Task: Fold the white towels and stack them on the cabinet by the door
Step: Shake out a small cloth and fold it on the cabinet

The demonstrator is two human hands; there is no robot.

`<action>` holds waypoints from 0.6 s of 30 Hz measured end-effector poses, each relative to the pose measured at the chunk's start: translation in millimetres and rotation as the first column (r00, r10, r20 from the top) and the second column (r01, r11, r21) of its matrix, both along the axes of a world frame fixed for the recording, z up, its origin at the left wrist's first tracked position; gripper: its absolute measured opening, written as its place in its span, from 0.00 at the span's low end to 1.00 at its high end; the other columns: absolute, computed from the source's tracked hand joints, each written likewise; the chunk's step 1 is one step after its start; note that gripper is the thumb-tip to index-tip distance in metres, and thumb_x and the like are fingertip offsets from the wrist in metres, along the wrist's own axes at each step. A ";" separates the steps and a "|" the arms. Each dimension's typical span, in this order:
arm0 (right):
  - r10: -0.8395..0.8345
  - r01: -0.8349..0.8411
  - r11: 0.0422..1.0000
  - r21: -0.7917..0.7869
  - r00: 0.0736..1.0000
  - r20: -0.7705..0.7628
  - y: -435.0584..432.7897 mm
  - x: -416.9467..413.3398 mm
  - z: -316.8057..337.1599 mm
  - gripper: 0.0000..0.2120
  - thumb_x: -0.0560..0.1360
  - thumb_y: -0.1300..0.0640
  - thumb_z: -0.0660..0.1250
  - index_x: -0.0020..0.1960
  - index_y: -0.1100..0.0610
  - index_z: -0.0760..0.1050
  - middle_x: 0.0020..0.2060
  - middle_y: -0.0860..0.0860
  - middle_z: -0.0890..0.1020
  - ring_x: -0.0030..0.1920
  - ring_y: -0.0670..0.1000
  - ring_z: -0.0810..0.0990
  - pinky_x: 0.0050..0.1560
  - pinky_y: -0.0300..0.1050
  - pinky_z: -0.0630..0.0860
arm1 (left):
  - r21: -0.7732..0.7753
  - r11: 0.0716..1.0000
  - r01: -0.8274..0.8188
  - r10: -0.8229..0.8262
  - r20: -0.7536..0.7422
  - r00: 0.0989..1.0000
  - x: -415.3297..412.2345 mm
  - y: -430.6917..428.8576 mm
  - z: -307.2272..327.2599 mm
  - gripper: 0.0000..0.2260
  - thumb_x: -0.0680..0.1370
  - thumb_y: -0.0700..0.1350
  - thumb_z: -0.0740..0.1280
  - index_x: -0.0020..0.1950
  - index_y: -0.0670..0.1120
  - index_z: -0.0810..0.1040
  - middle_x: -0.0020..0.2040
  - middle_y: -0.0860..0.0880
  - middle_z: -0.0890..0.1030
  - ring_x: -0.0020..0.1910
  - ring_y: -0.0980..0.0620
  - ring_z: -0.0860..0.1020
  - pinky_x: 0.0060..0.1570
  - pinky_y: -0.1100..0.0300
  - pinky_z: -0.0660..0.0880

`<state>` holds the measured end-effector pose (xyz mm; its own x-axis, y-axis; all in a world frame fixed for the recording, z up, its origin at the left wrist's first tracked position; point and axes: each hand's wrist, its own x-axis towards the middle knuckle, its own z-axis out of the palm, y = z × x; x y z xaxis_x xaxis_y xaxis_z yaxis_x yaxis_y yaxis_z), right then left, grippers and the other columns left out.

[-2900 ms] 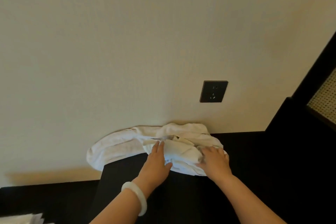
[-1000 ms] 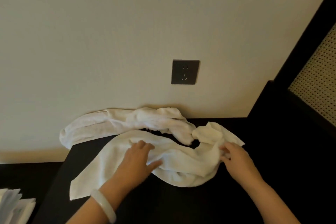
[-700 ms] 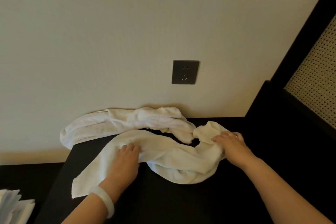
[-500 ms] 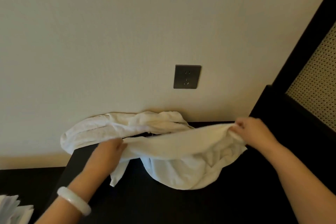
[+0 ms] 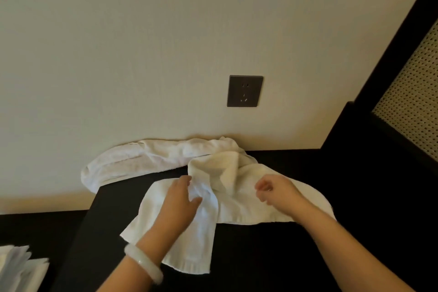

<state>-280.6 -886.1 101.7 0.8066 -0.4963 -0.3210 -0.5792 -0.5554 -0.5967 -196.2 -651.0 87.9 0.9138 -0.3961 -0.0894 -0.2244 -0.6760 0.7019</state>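
One white towel [image 5: 239, 206] lies spread and creased on the dark cabinet top [image 5: 260, 256], one end reaching toward me at the left, a bunched fold at its far middle. My left hand [image 5: 180, 199], with a pale bangle on the wrist, rests flat on the towel's left part, fingers straight. My right hand [image 5: 276, 193] hovers just over the right part with fingers loosely curled and nothing visibly held. A second white towel [image 5: 142, 159] lies crumpled along the wall, hanging past the cabinet's left edge.
A dark wall socket [image 5: 244, 91] sits above the towels. A black frame with a perforated cream panel [image 5: 412, 92] rises at the right. A lower dark surface [image 5: 35, 225] lies left, with a white stack [image 5: 19, 265] at the bottom left corner.
Half a second ago both hands held the near towel stretched in the air. Now it lies on the cabinet top, my left hand flat on it and my right hand off it.
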 end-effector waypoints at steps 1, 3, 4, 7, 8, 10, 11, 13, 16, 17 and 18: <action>0.023 -0.024 1.000 0.007 0.999 0.032 10.1 -6.3 -6.9 0.07 0.77 0.58 0.70 0.46 0.46 0.76 0.45 0.44 0.81 0.46 0.43 0.79 0.51 0.40 0.78 | -0.025 0.999 0.020 -0.018 0.079 0.997 -9.1 2.7 -1.2 0.18 0.78 0.42 0.70 0.66 0.49 0.72 0.60 0.52 0.74 0.55 0.56 0.76 0.51 0.70 0.69; 0.112 -0.119 0.992 0.053 0.988 0.108 31.3 -15.0 -18.8 0.08 0.77 0.59 0.70 0.46 0.46 0.77 0.45 0.43 0.81 0.45 0.41 0.78 0.46 0.33 0.74 | -0.024 0.989 0.149 -0.146 0.106 0.984 -25.5 4.2 -3.1 0.08 0.77 0.42 0.69 0.52 0.53 0.75 0.50 0.55 0.75 0.45 0.60 0.75 0.45 0.71 0.70; 0.172 -0.179 0.983 0.049 0.977 0.126 41.3 -16.7 -23.8 0.07 0.77 0.58 0.69 0.48 0.46 0.77 0.46 0.43 0.80 0.46 0.41 0.78 0.46 0.33 0.74 | 0.013 0.973 0.229 -0.230 0.065 0.971 -32.9 3.0 -6.1 0.07 0.77 0.43 0.70 0.46 0.54 0.74 0.46 0.55 0.75 0.43 0.60 0.75 0.45 0.69 0.71; 0.335 -0.332 0.942 -0.044 0.936 0.106 65.9 -14.6 -43.2 0.11 0.77 0.54 0.69 0.59 0.49 0.75 0.53 0.43 0.76 0.51 0.41 0.76 0.55 0.36 0.74 | 0.219 0.911 0.350 -0.342 -0.074 0.937 -53.3 0.3 -17.3 0.11 0.75 0.53 0.71 0.47 0.52 0.70 0.50 0.53 0.74 0.50 0.55 0.74 0.50 0.62 0.72; 0.365 -0.356 0.929 -0.103 0.927 0.092 72.2 -12.5 -50.1 0.14 0.77 0.51 0.70 0.61 0.50 0.74 0.55 0.43 0.73 0.52 0.42 0.75 0.56 0.37 0.74 | 0.320 0.889 0.328 -0.319 -0.083 0.944 -56.5 0.7 -20.3 0.15 0.75 0.56 0.71 0.50 0.51 0.68 0.53 0.52 0.73 0.53 0.53 0.73 0.51 0.61 0.71; 0.399 -0.370 0.896 -0.246 0.914 0.079 81.6 -8.0 -59.6 0.14 0.77 0.48 0.69 0.59 0.51 0.72 0.56 0.45 0.70 0.51 0.46 0.74 0.52 0.39 0.73 | 0.429 0.863 0.267 -0.277 -0.040 0.960 -58.1 0.9 -26.6 0.19 0.74 0.59 0.70 0.54 0.49 0.68 0.56 0.51 0.71 0.57 0.51 0.70 0.55 0.60 0.69; 0.394 -0.356 0.890 -0.287 0.915 0.087 84.6 -4.9 -61.0 0.11 0.78 0.49 0.68 0.56 0.51 0.71 0.54 0.46 0.70 0.50 0.47 0.74 0.50 0.41 0.73 | 0.434 0.866 0.250 -0.263 -0.030 0.964 -58.7 1.0 -28.4 0.18 0.75 0.58 0.69 0.56 0.48 0.69 0.57 0.50 0.71 0.58 0.51 0.70 0.56 0.60 0.70; 0.349 -0.310 0.911 -0.272 0.931 0.105 84.0 0.6 -59.8 0.05 0.79 0.51 0.65 0.49 0.51 0.71 0.50 0.47 0.71 0.46 0.47 0.73 0.47 0.43 0.73 | 0.406 0.884 0.230 -0.239 -0.030 0.971 -58.1 -1.2 -26.8 0.11 0.78 0.51 0.66 0.55 0.48 0.71 0.58 0.49 0.73 0.59 0.50 0.72 0.56 0.61 0.71; 0.204 -0.179 0.973 -0.148 0.964 0.170 78.2 1.0 -52.2 0.07 0.81 0.53 0.64 0.44 0.51 0.74 0.45 0.45 0.76 0.43 0.43 0.75 0.46 0.38 0.74 | 0.384 0.909 0.164 -0.145 -0.078 0.986 -52.1 2.5 -23.9 0.07 0.80 0.44 0.62 0.57 0.45 0.74 0.58 0.48 0.77 0.55 0.51 0.76 0.50 0.65 0.69; 0.173 -0.150 0.980 -0.129 0.967 0.188 76.5 -1.7 -49.6 0.08 0.81 0.53 0.65 0.43 0.51 0.74 0.43 0.45 0.76 0.43 0.43 0.76 0.45 0.37 0.74 | 0.361 0.922 0.139 -0.108 -0.103 0.989 -49.9 4.6 -22.2 0.08 0.81 0.44 0.61 0.58 0.45 0.75 0.57 0.48 0.78 0.52 0.52 0.76 0.48 0.65 0.68; 0.171 -0.148 0.981 -0.123 0.965 0.197 75.8 -4.2 -47.8 0.08 0.81 0.53 0.64 0.43 0.51 0.74 0.43 0.45 0.77 0.43 0.43 0.77 0.44 0.37 0.74 | 0.319 0.941 0.112 -0.072 -0.134 0.988 -47.5 5.9 -21.0 0.07 0.81 0.44 0.62 0.57 0.45 0.76 0.55 0.48 0.78 0.50 0.52 0.76 0.48 0.65 0.70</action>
